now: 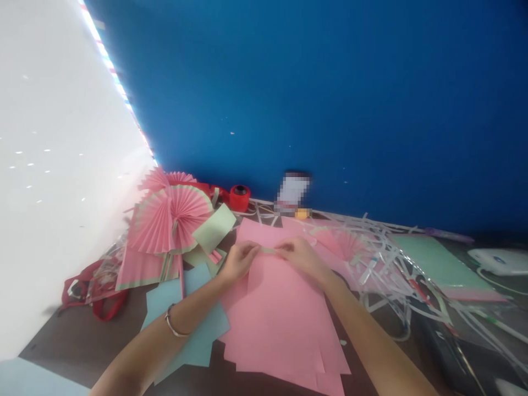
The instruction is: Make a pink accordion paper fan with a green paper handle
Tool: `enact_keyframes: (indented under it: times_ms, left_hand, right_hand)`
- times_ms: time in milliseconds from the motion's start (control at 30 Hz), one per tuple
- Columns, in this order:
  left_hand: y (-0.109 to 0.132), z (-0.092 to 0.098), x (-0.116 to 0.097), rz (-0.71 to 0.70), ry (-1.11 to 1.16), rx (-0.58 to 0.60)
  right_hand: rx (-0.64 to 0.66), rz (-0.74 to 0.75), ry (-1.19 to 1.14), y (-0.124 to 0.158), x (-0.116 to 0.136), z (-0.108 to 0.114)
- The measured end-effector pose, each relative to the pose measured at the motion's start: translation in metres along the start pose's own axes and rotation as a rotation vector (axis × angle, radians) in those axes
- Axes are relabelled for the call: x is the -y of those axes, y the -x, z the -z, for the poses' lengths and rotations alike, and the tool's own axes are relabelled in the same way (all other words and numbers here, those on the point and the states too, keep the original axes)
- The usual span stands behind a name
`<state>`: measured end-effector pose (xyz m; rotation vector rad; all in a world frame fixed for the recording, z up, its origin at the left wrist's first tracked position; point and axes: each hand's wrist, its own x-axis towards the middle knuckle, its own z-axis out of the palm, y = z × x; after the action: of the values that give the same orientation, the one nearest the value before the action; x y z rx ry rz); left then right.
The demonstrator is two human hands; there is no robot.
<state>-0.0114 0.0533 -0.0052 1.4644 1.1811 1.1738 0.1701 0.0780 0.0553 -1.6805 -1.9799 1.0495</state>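
Over the pink paper sheets (pixel 284 330) my left hand (pixel 240 260) and my right hand (pixel 297 253) face each other, fingers pinched. Between them stretches a narrow pale green paper strip (pixel 269 251), one end in each hand. The pink sheets lie stacked and slightly askew beneath. To the left, pleated pink paper fans (pixel 173 220) with pale green edges stand against the wall. A pale green paper piece (pixel 215 228) rests beside them. Light blue sheets (pixel 193 341) lie under my left forearm.
A red tape roll (pixel 240 198) stands at the back, near a blurred-out phone-like object (pixel 292 192). Tangled white strips (pixel 383 269) spread on the right, beside a packet of green paper (pixel 445 264) and a white device (pixel 499 261). A red strap (pixel 109 305) lies far left.
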Motion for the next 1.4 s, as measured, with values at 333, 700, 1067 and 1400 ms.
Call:
enact_keyframes:
  times_ms: [333,700,1067,1400]
  left_hand:
    - [-0.001,0.0,0.0,0.019,0.039,-0.017]
    - [0.001,0.0,-0.009,0.203,0.151,0.058]
    - [0.001,0.001,-0.014,0.188,0.166,-0.011]
    - [0.001,0.001,-0.011,0.173,0.176,-0.017]
  right_hand:
    - [-0.005,0.02,0.016,-0.001,0.0,-0.001]
    - [-0.027,0.087,0.117,0.021,0.043,0.004]
    - [-0.119,-0.022,0.035,0.025,0.039,-0.001]
    - [-0.132,-0.13,0.015,0.027,0.041,-0.005]
